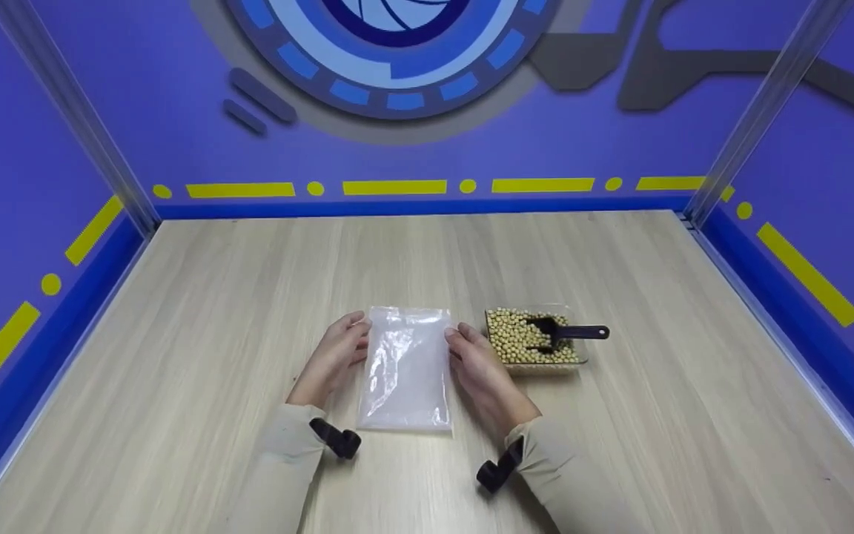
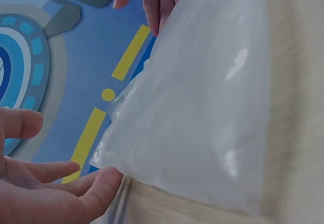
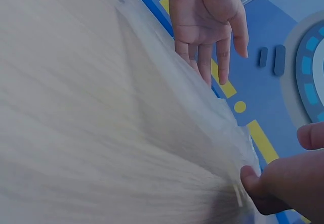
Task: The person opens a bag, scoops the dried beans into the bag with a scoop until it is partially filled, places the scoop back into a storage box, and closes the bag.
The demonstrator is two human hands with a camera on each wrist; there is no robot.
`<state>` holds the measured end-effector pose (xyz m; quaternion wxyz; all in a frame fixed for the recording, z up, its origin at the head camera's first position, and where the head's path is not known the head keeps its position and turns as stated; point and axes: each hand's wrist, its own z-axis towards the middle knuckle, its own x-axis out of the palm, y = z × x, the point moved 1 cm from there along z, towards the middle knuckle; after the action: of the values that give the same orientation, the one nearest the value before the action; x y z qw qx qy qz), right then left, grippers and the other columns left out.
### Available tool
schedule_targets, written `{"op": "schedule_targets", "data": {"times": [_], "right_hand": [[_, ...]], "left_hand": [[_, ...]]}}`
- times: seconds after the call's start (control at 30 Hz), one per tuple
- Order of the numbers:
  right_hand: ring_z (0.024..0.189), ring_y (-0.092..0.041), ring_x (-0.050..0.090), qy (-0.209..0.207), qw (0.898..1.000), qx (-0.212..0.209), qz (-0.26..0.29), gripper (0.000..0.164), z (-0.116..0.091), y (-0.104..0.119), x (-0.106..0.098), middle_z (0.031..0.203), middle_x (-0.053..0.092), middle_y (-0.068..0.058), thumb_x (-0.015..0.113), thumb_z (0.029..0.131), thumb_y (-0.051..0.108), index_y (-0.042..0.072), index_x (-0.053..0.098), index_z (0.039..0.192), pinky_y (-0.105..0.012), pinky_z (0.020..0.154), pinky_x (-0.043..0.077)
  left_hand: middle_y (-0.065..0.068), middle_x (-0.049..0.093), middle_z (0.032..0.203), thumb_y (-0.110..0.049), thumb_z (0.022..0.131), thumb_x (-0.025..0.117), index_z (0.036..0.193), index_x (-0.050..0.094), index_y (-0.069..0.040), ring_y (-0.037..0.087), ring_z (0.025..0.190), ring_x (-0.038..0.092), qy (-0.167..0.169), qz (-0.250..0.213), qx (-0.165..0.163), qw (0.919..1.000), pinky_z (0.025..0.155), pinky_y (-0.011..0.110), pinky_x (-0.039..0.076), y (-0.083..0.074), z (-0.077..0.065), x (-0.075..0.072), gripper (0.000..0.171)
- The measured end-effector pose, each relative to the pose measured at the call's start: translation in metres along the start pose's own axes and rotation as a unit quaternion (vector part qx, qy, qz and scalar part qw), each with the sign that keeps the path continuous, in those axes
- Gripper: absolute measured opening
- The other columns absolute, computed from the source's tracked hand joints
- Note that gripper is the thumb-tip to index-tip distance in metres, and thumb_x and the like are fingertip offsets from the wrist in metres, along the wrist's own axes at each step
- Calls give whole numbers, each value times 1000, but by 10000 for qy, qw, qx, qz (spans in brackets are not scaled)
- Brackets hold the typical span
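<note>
A pale wood-grain tabletop (image 1: 212, 319) with a straight far edge spreads between three flat, violet-blue walls. The back wall (image 1: 138, 141) bears a large round emblem of blue and grey rings (image 1: 390, 96), flanked by dark grey angular shapes (image 1: 575, 63). Yellow dashes and dots (image 1: 394, 188) run above a deep-blue lower band (image 1: 427, 205). Silvery metal posts (image 1: 64, 104) line both corners; soft light glosses the wood.
</note>
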<state>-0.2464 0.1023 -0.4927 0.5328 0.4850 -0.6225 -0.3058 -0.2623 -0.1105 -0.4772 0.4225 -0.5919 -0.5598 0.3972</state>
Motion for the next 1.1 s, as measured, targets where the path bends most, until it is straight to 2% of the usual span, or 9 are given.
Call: {"op": "schedule_targets", "data": {"times": [0.2,0.37,0.53,0.67,0.8,0.97,1.1], "right_hand": [[138,-37,31,172,9995,-189,-199,59,1,1,1,152,23,-30,40,96,-2,-11,13,148,-44,115,28],[125,-27,46,177,9990,-247,-331,55,1,2,1,147,36,-26,43,94,-2,-7,25,146,-41,107,39],[113,-20,51,148,9986,-285,-411,48,-1,6,2,137,47,-21,46,93,-3,-6,37,140,-35,102,42],[101,-17,53,110,9986,-360,-385,41,-3,10,3,117,55,-12,50,92,-4,-6,44,132,-29,92,45],[93,-16,53,39,9980,-400,-493,31,-4,13,4,102,56,-5,55,89,-5,-4,52,120,-27,86,45],[91,-17,57,131,9964,-514,-655,29,-5,17,1,100,60,-6,58,87,-6,-5,56,116,-28,84,47],[87,-16,59,190,9896,-718,-1233,27,-6,21,-4,96,64,-8,62,85,-3,-7,59,111,-27,81,49]], "left_hand": [[18,55,120,-12,98,43,145,30,7,20,97,58,101,-208,392,9990,87,30,48,-4,-4,0,53],[17,57,123,-11,96,48,140,40,6,19,100,58,46,-252,620,9977,85,27,47,-7,-3,2,48],[18,52,131,-6,92,55,139,45,2,24,116,50,-92,-120,837,9964,99,34,42,-7,1,5,49],[20,52,130,-3,89,60,138,46,3,27,120,49,-212,-12,982,9949,106,38,40,-10,-1,8,52],[21,57,126,-1,88,62,136,49,3,28,115,55,-309,163,1129,9930,101,37,46,-13,-4,10,50],[19,60,118,1,87,63,133,53,0,22,102,60,-411,270,1351,9896,88,28,51,-17,-6,15,47],[18,62,109,3,87,63,132,54,3,13,90,60,-466,313,1702,9838,79,19,52,-21,-8,17,45]]}}
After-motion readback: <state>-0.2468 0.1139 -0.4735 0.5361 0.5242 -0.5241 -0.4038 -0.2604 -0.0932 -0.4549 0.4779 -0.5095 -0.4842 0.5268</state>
